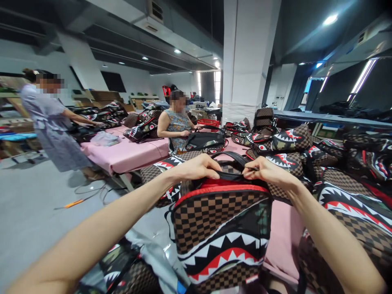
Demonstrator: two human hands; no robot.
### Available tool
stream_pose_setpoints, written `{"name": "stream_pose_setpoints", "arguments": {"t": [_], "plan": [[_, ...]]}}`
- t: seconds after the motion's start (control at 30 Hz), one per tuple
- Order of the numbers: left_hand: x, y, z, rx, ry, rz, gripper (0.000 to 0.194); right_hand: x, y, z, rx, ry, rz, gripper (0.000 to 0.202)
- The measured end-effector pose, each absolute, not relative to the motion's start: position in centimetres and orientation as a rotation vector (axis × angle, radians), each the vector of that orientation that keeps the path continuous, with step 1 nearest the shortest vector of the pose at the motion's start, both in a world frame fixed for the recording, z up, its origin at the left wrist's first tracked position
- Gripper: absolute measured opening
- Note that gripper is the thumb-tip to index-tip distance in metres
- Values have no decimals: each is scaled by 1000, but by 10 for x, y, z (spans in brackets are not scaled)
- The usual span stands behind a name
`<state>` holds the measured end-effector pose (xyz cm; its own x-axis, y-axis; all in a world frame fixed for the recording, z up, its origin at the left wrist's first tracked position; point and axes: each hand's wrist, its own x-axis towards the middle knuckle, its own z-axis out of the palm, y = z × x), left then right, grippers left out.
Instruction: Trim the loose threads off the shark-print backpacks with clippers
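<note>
A brown-and-black checkered backpack with a shark-mouth print and red zip trim hangs upright in front of me. My left hand pinches the black edging at the left of its top. On the other side, my right hand grips the same edging, fingers closed. A small dark pointed bit shows at the right fingertips; I cannot tell whether it is a tool or part of the bag. Between and behind the hands arches the black carry handle. The backpack's lower end runs out of view at the bottom.
Similar backpacks are heaped on the pink-covered table ahead and to the right. More backpacks lie low at left. One co-worker handles a black bag; another co-worker stands far left. An orange-handled tool lies on the floor.
</note>
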<state>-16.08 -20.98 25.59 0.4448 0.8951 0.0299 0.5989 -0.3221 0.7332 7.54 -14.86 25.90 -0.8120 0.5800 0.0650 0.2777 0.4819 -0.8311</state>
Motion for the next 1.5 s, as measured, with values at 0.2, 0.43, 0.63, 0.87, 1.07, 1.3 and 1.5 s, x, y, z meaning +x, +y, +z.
{"name": "stream_pose_setpoints", "arguments": {"t": [0.2,0.43,0.63,0.87,1.07,1.3,1.5], "plan": [[-169,-200,250,1841,1073,594,25,71,-147,255,-741,-2364,1284,12],[-169,-209,251,1900,1088,644,22,65,-148,259,-765,-2366,1263,7],[-152,-210,243,1665,1302,937,23,66,-140,252,-728,-2334,1164,11],[-152,-207,241,1501,1266,963,24,83,-135,245,-778,-2254,878,35],[-155,-202,239,1426,1254,996,24,99,-134,236,-663,-2247,107,19],[-155,-199,238,1396,1264,997,23,88,-138,241,-465,-2293,-342,6],[-155,-199,238,1379,1261,1010,23,86,-141,244,-481,-2297,-474,6]]}}
